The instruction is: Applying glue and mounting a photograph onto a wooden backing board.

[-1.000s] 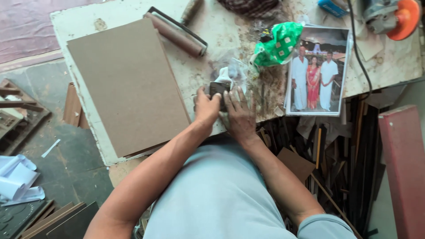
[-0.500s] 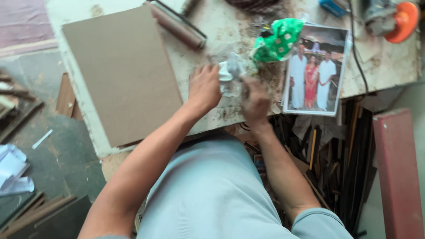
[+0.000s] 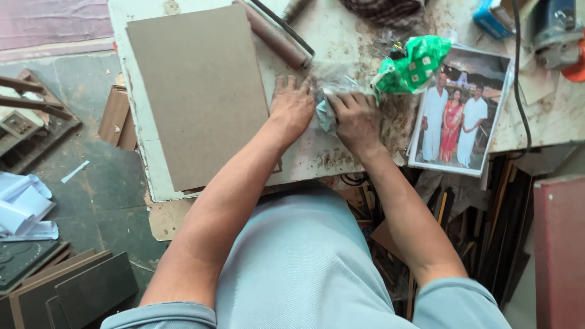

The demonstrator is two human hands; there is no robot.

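My left hand point(image 3: 292, 108) lies flat on the dirty white worktable point(image 3: 143, 155), fingers spread, its edge touching a crumpled clear plastic bag point(image 3: 326, 106). My right hand point(image 3: 356, 119) is closed on the same bag, with a pale blue bit showing between the two hands. What the bag holds is hidden. A brown board point(image 3: 198, 91) lies just left of my left hand. A printed photo of three people point(image 3: 460, 113) lies to the right of my right hand.
A green patterned wrapper point(image 3: 414, 64) sits above the photo. A brown roller point(image 3: 274, 36) lies at the table's far edge. A power tool point(image 3: 557, 33) and black cable point(image 3: 518, 85) are at the right. Frame strips point(image 3: 475, 231) stand under the table; boards and paper lie on the floor at left.
Both hands have slid further onto the table and spread over the plastic bag. The left hand flattened out beside the board. The view has shifted a little.
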